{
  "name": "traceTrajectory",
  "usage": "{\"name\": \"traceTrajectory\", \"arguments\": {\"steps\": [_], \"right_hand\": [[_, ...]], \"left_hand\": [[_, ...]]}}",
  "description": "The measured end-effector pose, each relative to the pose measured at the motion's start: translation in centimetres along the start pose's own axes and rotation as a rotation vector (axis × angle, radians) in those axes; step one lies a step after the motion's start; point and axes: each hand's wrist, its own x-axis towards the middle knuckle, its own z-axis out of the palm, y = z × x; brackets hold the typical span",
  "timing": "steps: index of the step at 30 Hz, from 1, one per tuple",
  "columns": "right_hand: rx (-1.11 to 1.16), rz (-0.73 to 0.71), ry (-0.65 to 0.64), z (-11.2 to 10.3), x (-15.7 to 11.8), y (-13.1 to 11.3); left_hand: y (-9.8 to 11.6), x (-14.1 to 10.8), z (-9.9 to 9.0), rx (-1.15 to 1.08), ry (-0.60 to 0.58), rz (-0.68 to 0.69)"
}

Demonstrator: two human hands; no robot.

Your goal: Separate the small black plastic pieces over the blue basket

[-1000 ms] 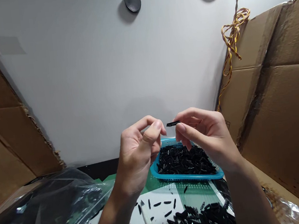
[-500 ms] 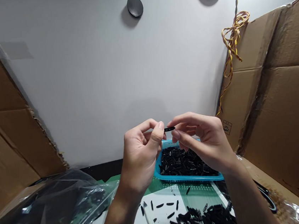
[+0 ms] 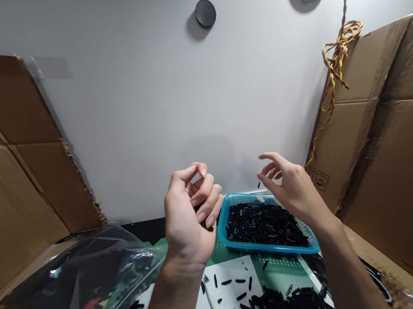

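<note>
My left hand is raised palm toward me, its fingers curled over some small black pieces that show between them. Above the right part of the blue basket, my right hand has thumb and fingers apart, holding nothing. A tiny black piece is in the air just below its fingertips. The blue basket holds many slender black pieces. In front of it lies a loose pile of black pieces, and several single ones are spread on a white sheet beside a pale pen-like stick.
Cardboard panels stand at left and right. A clear plastic bag lies at lower left. Twisted wires hang on the right, near scissors-like handles. Behind is a pale wall.
My hands have moved apart. The black piece is gone from between my fingertips, my left fingers have curled inward, and my right hand has opened and moved right. The camera view has shifted slightly.
</note>
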Motion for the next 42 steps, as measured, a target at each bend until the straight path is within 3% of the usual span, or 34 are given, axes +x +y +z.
{"name": "traceTrajectory", "arguments": {"steps": [6, 9, 13, 18, 20, 23, 25, 27, 35, 42], "right_hand": [[0.454, -0.215, -0.382, 1.0, -1.5, -5.5], [0.556, -0.207, -0.451, 2.0, -2.1, -7.1], [0.584, -0.122, -0.412, 2.8, -2.3, -7.5], [0.491, -0.179, -0.363, 2.2, -2.5, -7.9], [0.531, -0.17, -0.299, 1.6, -2.5, -7.7], [0.602, -0.114, -0.156, 0.6, -2.3, -6.9], [0.615, -0.082, -0.073, -0.1, -2.2, -6.2], [0.6, -0.067, -0.01, -0.8, -2.2, -5.7], [0.458, -0.112, 0.052, -1.8, -2.3, -5.2], [0.637, -0.068, 0.048, -1.1, -1.6, -4.7]], "left_hand": [[-0.2, -0.1, -0.4, -0.23, 0.178, 0.12], [-0.3, -0.3, -0.4, -0.246, 0.215, 0.145], [-0.4, -0.3, -0.4, -0.237, 0.208, 0.188], [0.6, 0.3, -1.1, -0.124, 0.157, 0.233], [1.1, 0.6, -1.3, -0.041, 0.109, 0.188], [1.5, 0.7, -1.5, 0.245, -0.101, 0.001], [1.2, 0.5, -1.5, 0.477, -0.26, -0.037], [0.8, 0.2, -1.3, 0.562, -0.358, -0.049], [0.0, -0.5, -0.7, 0.572, -0.504, -0.031], [-0.3, 0.0, -1.1, 0.559, -0.522, -0.008]]}}
